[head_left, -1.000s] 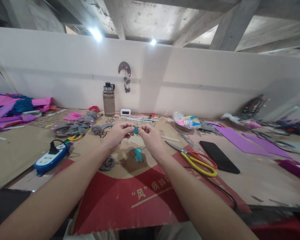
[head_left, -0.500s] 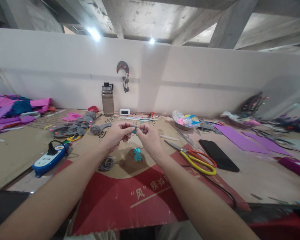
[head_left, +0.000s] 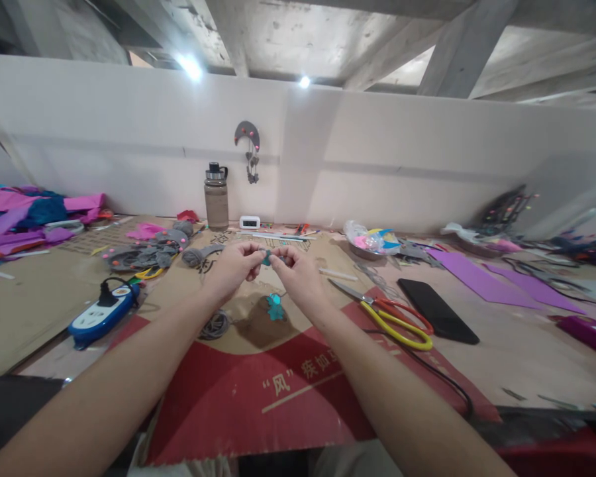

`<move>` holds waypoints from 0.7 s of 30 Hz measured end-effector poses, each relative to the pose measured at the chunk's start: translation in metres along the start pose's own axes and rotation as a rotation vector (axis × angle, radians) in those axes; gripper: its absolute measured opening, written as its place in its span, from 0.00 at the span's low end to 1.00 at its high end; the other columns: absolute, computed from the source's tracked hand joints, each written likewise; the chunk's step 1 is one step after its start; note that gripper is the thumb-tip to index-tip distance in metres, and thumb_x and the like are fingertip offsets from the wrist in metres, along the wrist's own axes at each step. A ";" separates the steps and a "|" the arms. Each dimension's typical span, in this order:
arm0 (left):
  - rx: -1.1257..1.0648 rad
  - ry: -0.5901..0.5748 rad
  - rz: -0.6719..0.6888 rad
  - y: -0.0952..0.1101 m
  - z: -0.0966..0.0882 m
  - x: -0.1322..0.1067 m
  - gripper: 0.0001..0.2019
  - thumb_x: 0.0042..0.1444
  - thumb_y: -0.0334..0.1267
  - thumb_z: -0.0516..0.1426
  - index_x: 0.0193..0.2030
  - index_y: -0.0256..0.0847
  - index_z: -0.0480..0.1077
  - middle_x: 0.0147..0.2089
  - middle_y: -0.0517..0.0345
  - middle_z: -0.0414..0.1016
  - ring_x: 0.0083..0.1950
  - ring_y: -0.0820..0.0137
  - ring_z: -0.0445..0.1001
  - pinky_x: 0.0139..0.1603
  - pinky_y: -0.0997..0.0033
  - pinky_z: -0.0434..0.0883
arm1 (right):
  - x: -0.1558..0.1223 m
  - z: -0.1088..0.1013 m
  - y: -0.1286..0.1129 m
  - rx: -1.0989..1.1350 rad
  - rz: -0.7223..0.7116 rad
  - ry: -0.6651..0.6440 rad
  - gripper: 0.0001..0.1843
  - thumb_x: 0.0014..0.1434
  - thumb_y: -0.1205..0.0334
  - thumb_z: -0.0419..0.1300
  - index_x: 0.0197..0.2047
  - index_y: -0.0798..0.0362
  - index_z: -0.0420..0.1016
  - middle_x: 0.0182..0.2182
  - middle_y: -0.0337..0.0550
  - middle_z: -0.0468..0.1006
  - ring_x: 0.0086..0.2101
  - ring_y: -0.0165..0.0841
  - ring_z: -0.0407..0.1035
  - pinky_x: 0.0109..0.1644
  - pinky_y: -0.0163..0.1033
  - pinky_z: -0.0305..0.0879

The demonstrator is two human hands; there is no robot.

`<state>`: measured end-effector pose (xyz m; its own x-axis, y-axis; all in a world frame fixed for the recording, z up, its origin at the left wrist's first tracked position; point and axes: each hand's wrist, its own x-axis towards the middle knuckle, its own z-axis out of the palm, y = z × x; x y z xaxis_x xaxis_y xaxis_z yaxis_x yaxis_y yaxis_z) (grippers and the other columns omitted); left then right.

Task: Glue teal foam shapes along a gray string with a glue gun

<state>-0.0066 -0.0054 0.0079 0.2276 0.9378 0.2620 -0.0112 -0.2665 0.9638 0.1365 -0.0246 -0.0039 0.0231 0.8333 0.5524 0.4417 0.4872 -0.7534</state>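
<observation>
The left hand (head_left: 237, 266) and right hand (head_left: 298, 273) meet above the cardboard (head_left: 258, 411), both pinching a small teal piece (head_left: 267, 259) between thumb and fingers. Below them, teal cutouts (head_left: 275, 309) lie on the cardboard, with a coil of grey cord (head_left: 214, 325) to their left. Open scissors (head_left: 395, 326) with red and yellow handles rest to the right, just beside a black phone (head_left: 437, 310) on the bench (head_left: 521, 344).

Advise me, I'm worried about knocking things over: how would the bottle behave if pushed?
The bottle may tip if pushed high up, being tall and narrow. Its straight, even sides suggest it is stiff, so a low push would probably slide it upright. Its weight is uncertain: I can't tell how full it is.
</observation>
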 end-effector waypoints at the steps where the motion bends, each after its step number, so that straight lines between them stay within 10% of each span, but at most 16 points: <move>1: -0.017 -0.001 -0.005 0.000 0.000 0.000 0.08 0.48 0.40 0.58 0.28 0.37 0.67 0.15 0.66 0.63 0.15 0.81 0.57 0.15 0.80 0.54 | 0.000 -0.001 0.000 0.000 -0.003 -0.002 0.11 0.53 0.55 0.56 0.33 0.53 0.73 0.22 0.36 0.64 0.26 0.29 0.57 0.31 0.34 0.54; 21: 0.067 -0.049 0.038 0.007 0.002 -0.005 0.11 0.47 0.41 0.60 0.34 0.35 0.70 0.25 0.60 0.70 0.24 0.75 0.70 0.20 0.77 0.69 | 0.000 -0.007 -0.005 -0.057 -0.010 -0.005 0.09 0.54 0.58 0.53 0.31 0.53 0.72 0.22 0.37 0.66 0.25 0.29 0.58 0.30 0.35 0.53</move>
<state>-0.0061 -0.0128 0.0135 0.2757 0.9151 0.2943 0.0444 -0.3179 0.9471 0.1408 -0.0289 0.0026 0.0143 0.8298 0.5579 0.4922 0.4798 -0.7263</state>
